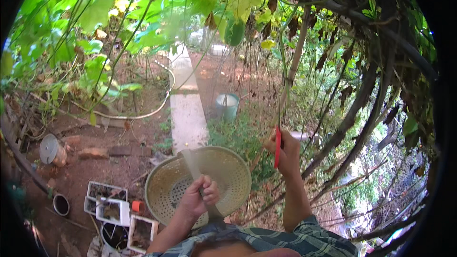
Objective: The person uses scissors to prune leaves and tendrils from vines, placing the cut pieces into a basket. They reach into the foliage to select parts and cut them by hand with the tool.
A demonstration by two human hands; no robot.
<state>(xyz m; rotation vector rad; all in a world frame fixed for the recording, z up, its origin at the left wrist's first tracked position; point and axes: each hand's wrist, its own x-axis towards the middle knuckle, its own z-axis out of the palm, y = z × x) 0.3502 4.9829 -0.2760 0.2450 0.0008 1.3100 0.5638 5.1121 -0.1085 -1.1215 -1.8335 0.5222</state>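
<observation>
My left hand (pixel 200 198) is closed around the strap-like handle (pixel 191 162) of a round perforated plastic basket (pixel 246 182), held against my body. Only bare, hole-dotted surface shows inside the basket. To the right, my right hand (pixel 287 151) is raised and grips a red-handled cutting tool, probably scissors (pixel 277 146); its blades cannot be made out among the stems. Above and farther off, a green gourd (pixel 234 33) hangs from the vines, apart from both hands.
A pale slab path (pixel 187 121) runs ahead, with a bucket (pixel 227 105) on its right and a hose (pixel 142 116) on its left. White planters (pixel 142 233) stand at lower left. Branches (pixel 360 114) arch along the right, and leafy vines hang overhead.
</observation>
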